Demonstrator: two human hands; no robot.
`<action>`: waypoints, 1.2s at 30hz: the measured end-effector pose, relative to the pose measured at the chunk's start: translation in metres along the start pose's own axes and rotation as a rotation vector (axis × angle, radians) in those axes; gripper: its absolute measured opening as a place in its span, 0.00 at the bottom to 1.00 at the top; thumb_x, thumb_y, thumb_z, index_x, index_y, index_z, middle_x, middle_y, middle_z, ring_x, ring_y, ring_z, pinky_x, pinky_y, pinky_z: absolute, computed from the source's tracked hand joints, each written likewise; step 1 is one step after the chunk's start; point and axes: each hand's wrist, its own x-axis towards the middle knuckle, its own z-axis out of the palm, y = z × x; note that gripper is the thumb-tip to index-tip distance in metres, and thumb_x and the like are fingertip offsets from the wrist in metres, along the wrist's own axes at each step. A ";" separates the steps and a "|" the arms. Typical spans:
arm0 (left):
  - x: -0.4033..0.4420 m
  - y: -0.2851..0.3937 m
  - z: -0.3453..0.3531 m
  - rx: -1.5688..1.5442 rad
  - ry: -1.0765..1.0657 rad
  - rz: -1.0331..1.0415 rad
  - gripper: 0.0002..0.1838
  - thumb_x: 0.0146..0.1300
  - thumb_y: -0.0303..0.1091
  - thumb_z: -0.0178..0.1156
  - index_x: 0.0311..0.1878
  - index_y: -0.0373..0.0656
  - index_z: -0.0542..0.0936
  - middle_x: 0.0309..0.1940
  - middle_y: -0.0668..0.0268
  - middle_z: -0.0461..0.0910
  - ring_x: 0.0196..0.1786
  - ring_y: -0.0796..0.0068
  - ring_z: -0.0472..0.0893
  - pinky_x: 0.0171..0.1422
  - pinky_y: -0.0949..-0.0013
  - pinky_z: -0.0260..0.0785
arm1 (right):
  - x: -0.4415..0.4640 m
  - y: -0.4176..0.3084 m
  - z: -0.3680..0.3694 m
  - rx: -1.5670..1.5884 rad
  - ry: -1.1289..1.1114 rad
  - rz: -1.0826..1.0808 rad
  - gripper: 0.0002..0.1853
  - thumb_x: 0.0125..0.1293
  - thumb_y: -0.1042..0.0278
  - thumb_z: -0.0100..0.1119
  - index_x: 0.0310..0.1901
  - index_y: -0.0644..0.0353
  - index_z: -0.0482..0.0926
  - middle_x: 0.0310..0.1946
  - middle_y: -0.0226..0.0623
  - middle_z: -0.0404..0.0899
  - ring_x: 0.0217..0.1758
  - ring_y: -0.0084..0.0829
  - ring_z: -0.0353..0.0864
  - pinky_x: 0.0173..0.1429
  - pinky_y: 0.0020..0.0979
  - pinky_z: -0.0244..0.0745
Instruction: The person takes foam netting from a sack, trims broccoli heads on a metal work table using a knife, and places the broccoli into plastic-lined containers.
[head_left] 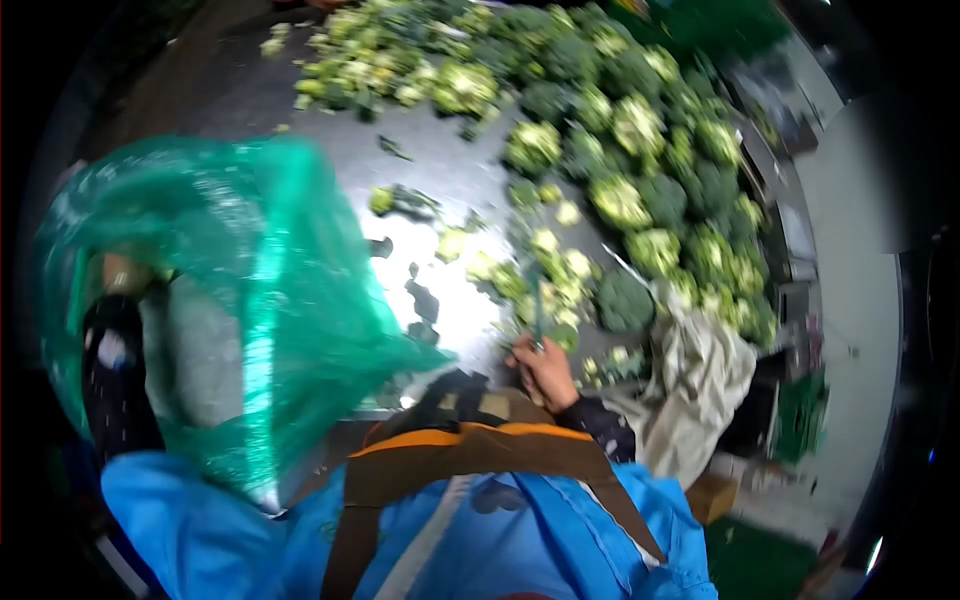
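Observation:
A large green plastic bag (310, 270) spreads over the left side, its mouth open. My left hand (126, 273) reaches inside it; only the wrist and part of the hand show, and the fingers are hidden. Near the table's front edge, my right hand (543, 370) is closed around the handle of a knife (538, 300), whose blade points away from me. Cut broccoli florets (482, 266) lie around the blade, and a darker broccoli head (624, 300) sits just to its right.
Broccoli heads (620, 205) are heaped across the back and right of the metal table (340, 150). Small leaf scraps (422, 300) lie at its middle. A pale cloth (700, 375) hangs over the front right edge. A cardboard box (711, 497) stands low on the right.

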 end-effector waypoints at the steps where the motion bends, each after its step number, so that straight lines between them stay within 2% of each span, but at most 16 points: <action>1: -0.008 -0.004 -0.006 0.004 0.041 0.022 0.33 0.44 0.33 0.69 0.56 0.39 0.71 0.52 0.52 0.74 0.56 0.49 0.73 0.62 0.55 0.65 | 0.002 0.003 -0.003 0.023 -0.028 0.005 0.07 0.64 0.73 0.53 0.42 0.59 0.69 0.27 0.36 0.78 0.13 0.16 0.63 0.14 0.21 0.56; 5: -0.039 -0.031 -0.018 -0.059 0.078 -0.134 0.36 0.42 0.29 0.68 0.59 0.38 0.68 0.53 0.50 0.74 0.54 0.46 0.73 0.62 0.55 0.65 | 0.003 -0.003 -0.010 0.096 -0.200 0.007 0.15 0.62 0.72 0.55 0.50 0.63 0.69 0.28 0.41 0.81 0.11 0.17 0.64 0.15 0.22 0.60; 7: -0.071 -0.063 -0.038 -0.390 0.008 -0.240 0.38 0.41 0.31 0.67 0.61 0.35 0.66 0.56 0.48 0.71 0.55 0.50 0.74 0.62 0.58 0.65 | 0.001 -0.007 -0.017 0.126 -0.265 0.039 0.15 0.61 0.73 0.55 0.50 0.65 0.69 0.28 0.42 0.81 0.13 0.18 0.67 0.17 0.22 0.63; 9: -0.120 -0.097 -0.071 -0.697 -0.367 -0.346 0.43 0.43 0.39 0.67 0.64 0.34 0.63 0.60 0.50 0.69 0.58 0.57 0.73 0.62 0.62 0.65 | 0.005 -0.004 -0.025 0.157 -0.308 0.055 0.15 0.61 0.73 0.55 0.50 0.65 0.69 0.28 0.42 0.80 0.14 0.18 0.68 0.18 0.22 0.64; 10: -0.152 -0.091 -0.100 -0.882 -0.319 -0.389 0.46 0.44 0.44 0.67 0.67 0.35 0.61 0.60 0.51 0.68 0.59 0.58 0.72 0.62 0.63 0.65 | 0.007 -0.001 -0.029 0.122 -0.332 0.062 0.14 0.62 0.73 0.54 0.50 0.64 0.69 0.29 0.42 0.80 0.15 0.19 0.69 0.19 0.21 0.66; 11: -0.181 -0.073 -0.131 -1.065 -0.268 -0.438 0.49 0.45 0.50 0.66 0.69 0.36 0.59 0.61 0.53 0.67 0.60 0.60 0.71 0.63 0.63 0.65 | 0.008 0.001 -0.032 0.111 -0.339 0.051 0.14 0.63 0.73 0.53 0.50 0.64 0.69 0.29 0.42 0.80 0.15 0.19 0.69 0.19 0.22 0.66; 13: -0.222 -0.031 -0.192 -1.070 -0.232 -0.371 0.50 0.49 0.56 0.64 0.70 0.37 0.56 0.63 0.54 0.65 0.62 0.61 0.70 0.63 0.62 0.65 | 0.012 0.004 -0.034 0.073 -0.375 0.038 0.13 0.63 0.73 0.52 0.50 0.63 0.69 0.30 0.42 0.80 0.15 0.20 0.69 0.20 0.22 0.66; 16: -0.246 0.078 -0.256 -1.357 -0.152 -0.360 0.50 0.47 0.51 0.66 0.71 0.40 0.54 0.62 0.53 0.65 0.63 0.60 0.69 0.64 0.61 0.65 | 0.020 -0.001 -0.035 0.079 -0.375 -0.062 0.12 0.64 0.73 0.51 0.50 0.59 0.69 0.27 0.35 0.78 0.16 0.19 0.69 0.20 0.21 0.65; 19: -0.220 0.221 -0.261 -1.932 -0.136 -0.320 0.51 0.45 0.46 0.68 0.71 0.43 0.53 0.61 0.51 0.66 0.63 0.60 0.69 0.65 0.61 0.64 | 0.028 0.009 -0.043 -0.149 -0.291 -0.265 0.13 0.64 0.71 0.54 0.50 0.55 0.69 0.28 0.31 0.75 0.20 0.15 0.68 0.25 0.22 0.64; 21: -0.194 0.298 -0.233 -2.162 -0.237 -0.352 0.52 0.44 0.42 0.69 0.72 0.45 0.51 0.60 0.50 0.66 0.64 0.60 0.68 0.66 0.60 0.64 | 0.037 0.020 -0.052 -0.400 -0.179 -0.603 0.14 0.62 0.69 0.56 0.49 0.57 0.69 0.29 0.35 0.77 0.24 0.26 0.76 0.30 0.29 0.69; 22: -0.183 0.324 -0.215 -2.071 -0.425 -0.369 0.44 0.43 0.32 0.64 0.68 0.44 0.60 0.56 0.55 0.70 0.57 0.64 0.72 0.60 0.66 0.67 | 0.037 0.020 -0.055 -0.441 -0.156 -0.639 0.14 0.61 0.70 0.57 0.48 0.58 0.70 0.29 0.38 0.78 0.26 0.32 0.77 0.32 0.31 0.70; 23: -0.182 0.350 -0.180 -2.062 -0.537 -0.493 0.41 0.42 0.29 0.63 0.66 0.44 0.63 0.51 0.58 0.71 0.51 0.66 0.74 0.56 0.68 0.68 | 0.033 0.020 -0.059 -0.481 -0.127 -0.672 0.14 0.60 0.70 0.57 0.48 0.58 0.70 0.29 0.40 0.78 0.28 0.37 0.79 0.33 0.34 0.71; 25: -0.181 0.389 -0.132 -1.671 -0.494 -0.527 0.38 0.44 0.30 0.65 0.64 0.45 0.65 0.47 0.58 0.72 0.48 0.66 0.75 0.55 0.69 0.67 | 0.024 0.019 -0.068 -0.612 -0.117 -0.725 0.14 0.59 0.71 0.57 0.47 0.58 0.71 0.29 0.45 0.78 0.31 0.46 0.80 0.35 0.38 0.73; 27: -0.195 0.426 -0.067 -1.606 -0.240 -0.544 0.41 0.43 0.33 0.69 0.64 0.46 0.64 0.49 0.51 0.70 0.49 0.60 0.74 0.57 0.65 0.66 | 0.011 0.016 -0.076 -0.796 -0.158 -0.757 0.14 0.57 0.72 0.56 0.46 0.58 0.72 0.29 0.48 0.78 0.33 0.52 0.78 0.36 0.40 0.73; 31: -0.197 0.441 -0.069 -1.298 -0.352 -0.500 0.55 0.38 0.39 0.75 0.69 0.46 0.52 0.52 0.41 0.62 0.54 0.47 0.69 0.62 0.57 0.64 | 0.014 0.021 -0.085 -0.904 -0.239 -0.813 0.14 0.57 0.75 0.55 0.46 0.60 0.70 0.22 0.47 0.73 0.26 0.48 0.75 0.30 0.40 0.69; 36: -0.191 0.445 -0.070 -1.304 -0.503 -0.444 0.59 0.37 0.42 0.77 0.68 0.43 0.47 0.53 0.42 0.60 0.55 0.49 0.68 0.62 0.59 0.64 | 0.009 0.002 -0.077 -0.989 -0.338 -0.738 0.12 0.57 0.72 0.55 0.43 0.57 0.70 0.32 0.48 0.78 0.34 0.52 0.78 0.35 0.47 0.72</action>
